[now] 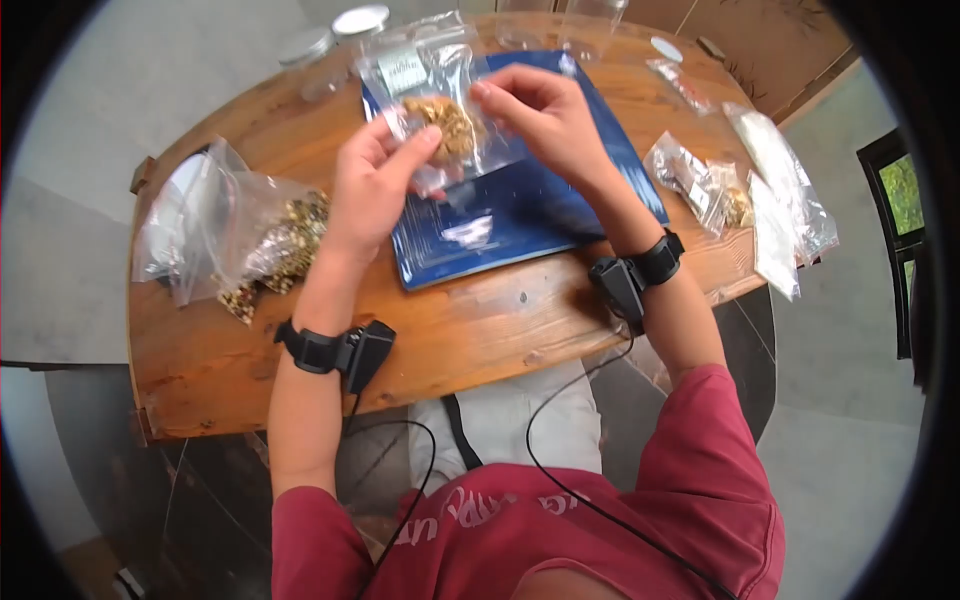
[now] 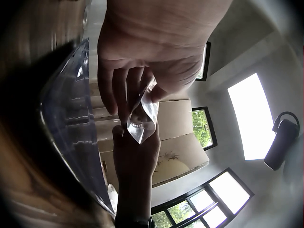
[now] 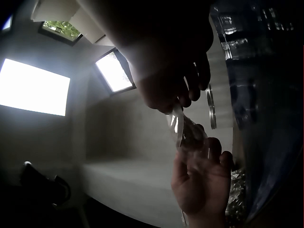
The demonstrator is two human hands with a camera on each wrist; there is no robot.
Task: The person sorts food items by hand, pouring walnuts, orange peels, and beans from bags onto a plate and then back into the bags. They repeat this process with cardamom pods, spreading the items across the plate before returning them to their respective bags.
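Note:
A clear plastic bag (image 1: 444, 130) with light brown dried pieces inside and a small pale label hangs over the blue tray (image 1: 570, 205) in the head view. My left hand (image 1: 385, 180) grips its lower left side, thumb across the front and fingers behind. At the bag's right edge, my right hand (image 1: 545, 115) pinches the plastic between thumb and index finger. From the left wrist, the bag (image 2: 143, 114) appears edge-on between my left hand (image 2: 147, 61) and my right hand (image 2: 135, 156). In the right wrist view my right hand (image 3: 175, 80) is dark against the light.
On the wooden table (image 1: 480, 330), a large bag of mixed dried pieces (image 1: 285, 240) lies left. Small packets (image 1: 690, 175) and flat white packages (image 1: 775, 200) lie right. Clear jars (image 1: 592, 30) and metal lids (image 1: 360, 20) stand along the back. Cables (image 1: 530, 420) run from both wrist cameras.

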